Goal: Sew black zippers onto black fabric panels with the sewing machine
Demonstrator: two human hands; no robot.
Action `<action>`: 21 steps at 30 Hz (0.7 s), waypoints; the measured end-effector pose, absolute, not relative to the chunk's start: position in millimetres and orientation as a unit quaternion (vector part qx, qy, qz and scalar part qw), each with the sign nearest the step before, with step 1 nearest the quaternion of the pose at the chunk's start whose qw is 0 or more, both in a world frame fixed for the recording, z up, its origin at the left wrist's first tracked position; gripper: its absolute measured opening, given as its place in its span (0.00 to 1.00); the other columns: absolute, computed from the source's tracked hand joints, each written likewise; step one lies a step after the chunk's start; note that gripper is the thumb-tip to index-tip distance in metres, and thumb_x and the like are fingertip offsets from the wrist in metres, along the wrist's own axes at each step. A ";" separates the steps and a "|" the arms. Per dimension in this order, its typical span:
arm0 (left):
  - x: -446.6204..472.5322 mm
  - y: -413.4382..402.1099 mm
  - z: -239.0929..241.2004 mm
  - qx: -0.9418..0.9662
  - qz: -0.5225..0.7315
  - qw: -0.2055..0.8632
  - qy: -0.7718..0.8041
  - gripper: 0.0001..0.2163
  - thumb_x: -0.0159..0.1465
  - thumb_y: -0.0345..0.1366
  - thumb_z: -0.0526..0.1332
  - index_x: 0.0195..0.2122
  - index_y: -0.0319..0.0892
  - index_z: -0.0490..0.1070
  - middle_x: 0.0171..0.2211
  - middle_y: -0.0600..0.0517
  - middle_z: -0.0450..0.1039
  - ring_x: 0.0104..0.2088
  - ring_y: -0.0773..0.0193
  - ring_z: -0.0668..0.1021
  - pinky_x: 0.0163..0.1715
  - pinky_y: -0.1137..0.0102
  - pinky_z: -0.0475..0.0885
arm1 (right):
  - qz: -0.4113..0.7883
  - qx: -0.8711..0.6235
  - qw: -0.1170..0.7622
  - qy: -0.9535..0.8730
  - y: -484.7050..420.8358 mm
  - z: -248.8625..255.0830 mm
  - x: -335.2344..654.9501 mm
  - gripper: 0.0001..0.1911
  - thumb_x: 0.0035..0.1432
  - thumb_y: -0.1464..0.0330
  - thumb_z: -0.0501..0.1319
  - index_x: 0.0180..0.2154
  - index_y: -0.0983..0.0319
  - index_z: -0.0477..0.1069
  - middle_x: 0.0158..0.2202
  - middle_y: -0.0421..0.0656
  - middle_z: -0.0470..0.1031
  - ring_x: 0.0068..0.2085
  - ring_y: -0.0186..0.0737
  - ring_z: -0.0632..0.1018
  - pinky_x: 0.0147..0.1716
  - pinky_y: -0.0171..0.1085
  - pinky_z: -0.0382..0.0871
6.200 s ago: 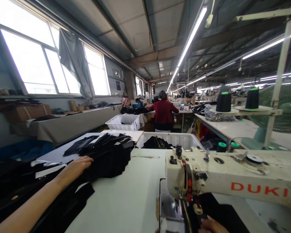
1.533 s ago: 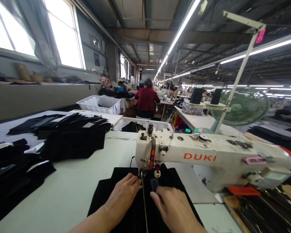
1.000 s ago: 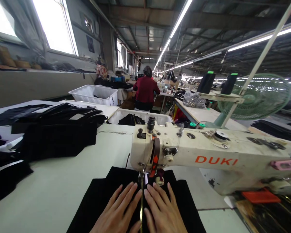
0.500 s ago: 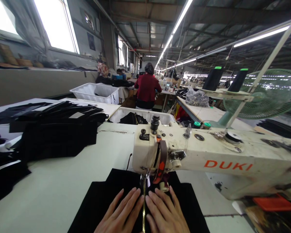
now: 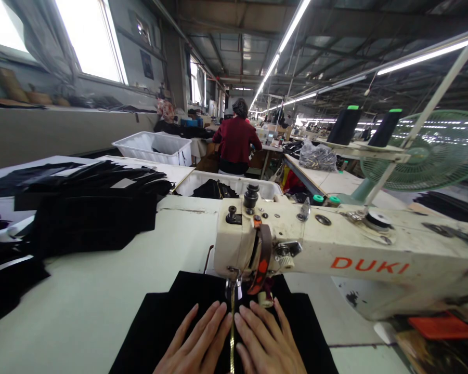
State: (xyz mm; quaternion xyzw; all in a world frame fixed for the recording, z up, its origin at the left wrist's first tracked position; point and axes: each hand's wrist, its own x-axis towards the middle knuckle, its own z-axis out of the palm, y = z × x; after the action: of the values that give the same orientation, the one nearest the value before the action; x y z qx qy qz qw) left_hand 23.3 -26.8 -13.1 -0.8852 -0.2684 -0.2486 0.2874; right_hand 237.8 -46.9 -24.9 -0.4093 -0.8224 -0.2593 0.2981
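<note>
Black fabric [image 5: 148, 332] lies flat beneath the needle end of a sewing machine [image 5: 312, 244]. A gold-toothed zipper [image 5: 232, 337] runs down the middle of the cloth, its far end under the presser foot [image 5: 233, 289]. My left hand [image 5: 198, 337] rests flat on the fabric left of the zipper, fingers outstretched. On the other side, my right hand [image 5: 267, 337] presses flat with its fingers spread. Both sets of fingertips are just short of the presser foot. Neither hand grips anything.
Stacked black fabric pieces [image 5: 97, 213] lie on the table at left. A white bin [image 5: 187, 182] with black cloth stands behind the machine, another bin [image 5: 152, 148] farther back. Thread cones [image 5: 343, 126] and a green fan [image 5: 421, 153] are at right. A person [image 5: 237, 137] sits ahead.
The view has shifted very slightly. My hands, the fabric and the zipper show almost no change, both hands still flat on the cloth.
</note>
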 end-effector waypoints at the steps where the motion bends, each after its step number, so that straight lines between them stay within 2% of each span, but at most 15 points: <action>1: 23.7 -27.4 -13.4 -0.885 -0.248 0.287 -0.268 0.20 0.76 0.44 0.47 0.54 0.40 0.75 0.54 0.52 0.76 0.54 0.64 0.76 0.65 0.68 0.58 | -0.259 -0.415 0.324 -0.810 -46.3 -26.6 235.2 0.15 0.71 0.66 0.52 0.47 0.58 0.77 0.47 0.35 0.81 0.47 0.37 0.80 0.70 0.47 0.37; 4: 24.6 -27.6 -13.2 -0.884 -0.253 0.285 -0.270 0.19 0.76 0.43 0.48 0.54 0.40 0.75 0.54 0.51 0.77 0.54 0.64 0.76 0.65 0.69 0.58 | -0.265 -0.426 0.391 -0.772 -44.4 -24.8 231.1 0.18 0.72 0.66 0.49 0.42 0.59 0.78 0.41 0.35 0.83 0.43 0.36 0.81 0.70 0.47 0.41; 8: 26.8 -22.8 -11.0 -0.890 -0.241 0.275 -0.273 0.19 0.75 0.45 0.51 0.55 0.38 0.74 0.54 0.50 0.76 0.54 0.63 0.77 0.59 0.72 0.65 | -0.269 -0.394 0.300 -0.826 -41.9 -9.4 238.9 0.14 0.71 0.66 0.53 0.47 0.59 0.77 0.45 0.35 0.82 0.45 0.34 0.81 0.69 0.41 0.44; 13: 32.8 -16.1 -8.4 -0.896 -0.216 0.260 -0.287 0.21 0.71 0.46 0.54 0.58 0.38 0.71 0.57 0.48 0.74 0.55 0.59 0.76 0.54 0.69 0.72 | -0.229 -0.418 0.284 -0.832 -34.9 -0.9 247.6 0.15 0.72 0.66 0.51 0.51 0.59 0.75 0.46 0.38 0.82 0.46 0.38 0.81 0.65 0.44 0.59; 18: 34.6 -16.1 -5.6 -0.894 -0.195 0.264 -0.306 0.24 0.66 0.47 0.59 0.58 0.37 0.70 0.57 0.46 0.74 0.54 0.56 0.78 0.49 0.66 0.77 | -0.211 -0.418 0.288 -0.835 -30.3 -0.2 245.4 0.16 0.73 0.66 0.49 0.52 0.58 0.73 0.46 0.37 0.82 0.46 0.38 0.81 0.66 0.44 0.57; 21: 33.7 -16.4 -2.9 -0.899 -0.181 0.263 -0.298 0.25 0.63 0.46 0.61 0.57 0.36 0.71 0.56 0.45 0.75 0.52 0.53 0.79 0.46 0.64 0.80 | -0.214 -0.431 0.310 -0.820 -29.9 -2.8 240.2 0.17 0.74 0.66 0.48 0.51 0.57 0.74 0.45 0.35 0.82 0.45 0.37 0.82 0.68 0.43 0.50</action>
State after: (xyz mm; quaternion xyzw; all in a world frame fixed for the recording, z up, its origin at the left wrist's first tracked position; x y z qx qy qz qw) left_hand 33.7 -16.4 -2.9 -0.8995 -0.2980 -0.1812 0.2633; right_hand 240.2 -29.9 -2.8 -0.4313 -0.8198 -0.2143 0.3097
